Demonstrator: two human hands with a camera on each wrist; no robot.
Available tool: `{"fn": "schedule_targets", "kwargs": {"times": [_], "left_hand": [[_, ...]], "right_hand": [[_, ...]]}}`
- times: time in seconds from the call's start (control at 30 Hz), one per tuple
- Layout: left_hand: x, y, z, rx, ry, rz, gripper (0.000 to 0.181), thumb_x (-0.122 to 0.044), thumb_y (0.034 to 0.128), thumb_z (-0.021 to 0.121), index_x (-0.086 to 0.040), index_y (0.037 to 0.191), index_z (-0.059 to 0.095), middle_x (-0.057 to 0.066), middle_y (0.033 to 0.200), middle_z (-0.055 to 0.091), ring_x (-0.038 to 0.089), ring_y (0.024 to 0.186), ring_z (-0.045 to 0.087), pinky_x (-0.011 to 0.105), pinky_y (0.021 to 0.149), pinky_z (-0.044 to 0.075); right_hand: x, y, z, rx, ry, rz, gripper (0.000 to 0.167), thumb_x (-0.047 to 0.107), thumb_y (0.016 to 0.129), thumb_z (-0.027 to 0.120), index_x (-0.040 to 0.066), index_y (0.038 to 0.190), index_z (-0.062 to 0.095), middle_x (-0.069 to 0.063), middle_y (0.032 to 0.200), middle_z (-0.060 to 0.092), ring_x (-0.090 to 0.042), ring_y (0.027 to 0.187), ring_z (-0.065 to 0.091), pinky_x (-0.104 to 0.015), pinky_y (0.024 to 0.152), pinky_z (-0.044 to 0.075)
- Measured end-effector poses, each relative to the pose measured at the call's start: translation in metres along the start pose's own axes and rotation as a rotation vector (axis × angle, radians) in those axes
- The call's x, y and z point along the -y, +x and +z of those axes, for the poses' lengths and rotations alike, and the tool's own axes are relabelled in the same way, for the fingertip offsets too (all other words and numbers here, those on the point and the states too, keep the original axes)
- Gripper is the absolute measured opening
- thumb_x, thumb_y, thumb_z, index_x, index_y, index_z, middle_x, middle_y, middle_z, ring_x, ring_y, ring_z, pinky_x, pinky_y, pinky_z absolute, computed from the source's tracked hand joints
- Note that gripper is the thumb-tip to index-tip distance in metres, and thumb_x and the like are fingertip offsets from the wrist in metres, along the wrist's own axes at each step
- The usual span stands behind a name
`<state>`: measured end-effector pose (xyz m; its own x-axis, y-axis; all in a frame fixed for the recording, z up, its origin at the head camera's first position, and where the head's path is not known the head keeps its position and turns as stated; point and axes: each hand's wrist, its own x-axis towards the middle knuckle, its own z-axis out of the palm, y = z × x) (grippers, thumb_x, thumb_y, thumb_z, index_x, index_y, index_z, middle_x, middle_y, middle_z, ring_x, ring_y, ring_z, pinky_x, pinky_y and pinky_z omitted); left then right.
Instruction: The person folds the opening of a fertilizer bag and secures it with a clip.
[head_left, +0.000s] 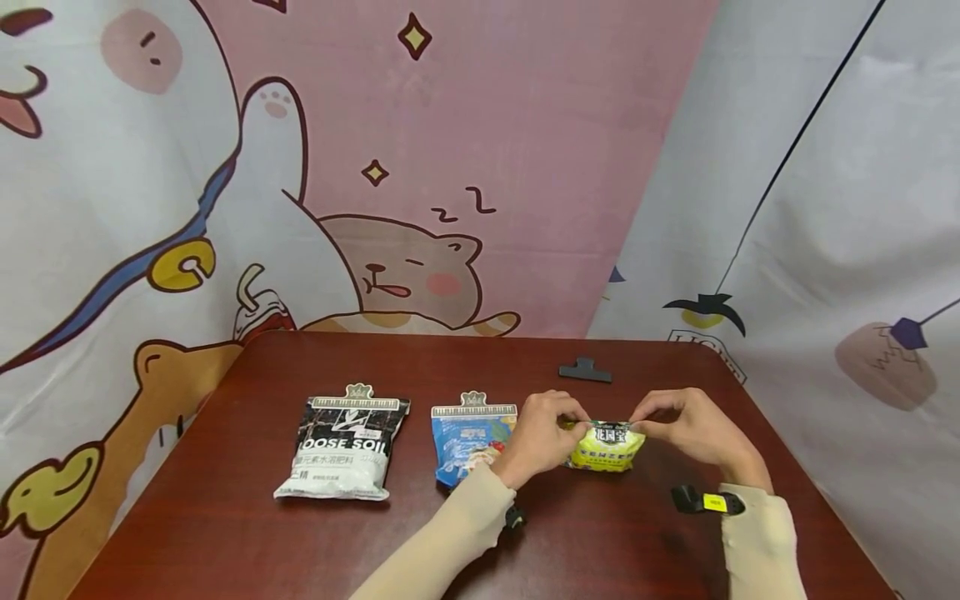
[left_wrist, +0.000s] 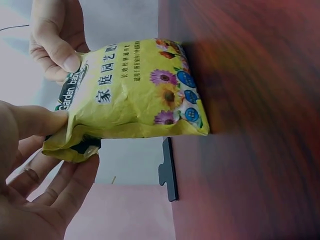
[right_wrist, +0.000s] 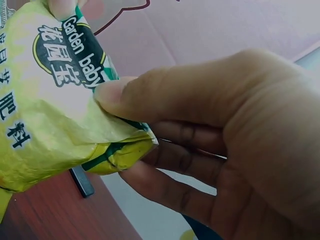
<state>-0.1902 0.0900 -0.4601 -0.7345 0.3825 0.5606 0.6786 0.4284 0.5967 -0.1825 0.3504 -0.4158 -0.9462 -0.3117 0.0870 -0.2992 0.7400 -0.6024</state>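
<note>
A yellow fertilizer bag (head_left: 604, 452) with a dark green top stands on the table between both hands. My left hand (head_left: 542, 435) pinches its top edge at the left corner, thumb on the printed face in the left wrist view. At the opposite corner my right hand (head_left: 697, 427) pinches the same edge between thumb and fingers. Purple and orange flowers (left_wrist: 169, 95) are printed low on the bag. In the right wrist view, the folded side of the bag (right_wrist: 120, 156) shows below the thumb. Behind the bag lies a black clip (head_left: 585, 371).
A black-and-white soil bag (head_left: 341, 454) with a clip (head_left: 358, 394) along its top lies at the left. Nearer the left hand is a blue bag (head_left: 459, 442) with a similar clip (head_left: 474, 404), partly hidden by the left arm. The table (head_left: 247, 542) is reddish brown.
</note>
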Motion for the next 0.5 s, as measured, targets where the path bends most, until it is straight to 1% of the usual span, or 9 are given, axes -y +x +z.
{"fn": "schedule_targets", "kwargs": {"times": [0.07,0.13,0.2,0.23,0.33,0.43,0.5], "left_hand": [[0.000,-0.001,0.000,-0.004,-0.010,0.003,0.008,-0.011,0.0886,0.077,-0.017,0.084,0.080,-0.008,0.080,0.070,0.010,0.075,0.066,0.005,0.067,0.044],[0.000,-0.002,0.001,-0.003,-0.026,-0.002,0.007,-0.011,0.0893,0.077,-0.016,0.086,0.080,-0.007,0.082,0.071,0.011,0.076,0.067,0.006,0.067,0.047],[0.001,-0.004,0.001,-0.002,-0.045,-0.016,0.005,-0.011,0.0902,0.077,-0.016,0.089,0.080,-0.006,0.084,0.071,0.007,0.076,0.067,0.007,0.068,0.049],[0.001,-0.004,0.001,-0.002,-0.059,-0.025,0.005,-0.011,0.0905,0.077,-0.015,0.090,0.080,-0.006,0.085,0.071,0.005,0.075,0.066,0.007,0.068,0.049],[0.003,-0.007,0.001,-0.002,-0.105,-0.063,0.005,-0.012,0.0916,0.077,-0.015,0.093,0.081,-0.006,0.088,0.072,-0.003,0.075,0.062,0.007,0.067,0.049],[0.004,-0.010,0.000,-0.011,-0.172,-0.102,0.005,-0.012,0.0926,0.076,-0.014,0.093,0.081,-0.005,0.088,0.071,-0.005,0.072,0.062,0.008,0.066,0.051],[0.006,-0.011,-0.001,-0.020,-0.208,-0.115,0.006,-0.012,0.0932,0.075,-0.014,0.092,0.081,-0.004,0.086,0.071,-0.006,0.070,0.062,0.010,0.065,0.052]], "right_hand": [[0.000,0.000,0.000,0.006,0.009,-0.001,0.002,0.028,0.090,0.081,0.028,0.089,0.079,0.013,0.090,0.075,-0.009,0.083,0.065,-0.025,0.072,0.055],[-0.001,-0.001,0.000,0.012,0.016,0.003,0.002,0.028,0.090,0.080,0.027,0.089,0.079,0.013,0.090,0.075,-0.008,0.083,0.065,-0.025,0.072,0.055],[-0.001,-0.001,-0.001,0.016,0.014,0.003,0.003,0.029,0.090,0.080,0.027,0.089,0.079,0.013,0.091,0.075,-0.008,0.084,0.066,-0.025,0.073,0.055],[-0.002,-0.001,-0.001,0.019,0.011,0.005,0.005,0.031,0.090,0.081,0.026,0.090,0.080,0.013,0.092,0.075,-0.008,0.085,0.066,-0.025,0.074,0.055],[-0.004,-0.001,-0.002,0.017,-0.006,0.018,0.004,0.031,0.088,0.082,0.029,0.090,0.080,0.013,0.093,0.075,-0.008,0.089,0.065,-0.025,0.077,0.054],[-0.006,-0.002,-0.003,0.011,-0.021,0.031,0.004,0.031,0.088,0.082,0.031,0.090,0.079,0.014,0.093,0.074,-0.008,0.091,0.065,-0.026,0.078,0.054],[-0.006,-0.003,-0.004,0.003,-0.030,0.028,0.004,0.030,0.088,0.082,0.032,0.089,0.079,0.014,0.092,0.074,-0.007,0.090,0.064,-0.025,0.078,0.053]]}}
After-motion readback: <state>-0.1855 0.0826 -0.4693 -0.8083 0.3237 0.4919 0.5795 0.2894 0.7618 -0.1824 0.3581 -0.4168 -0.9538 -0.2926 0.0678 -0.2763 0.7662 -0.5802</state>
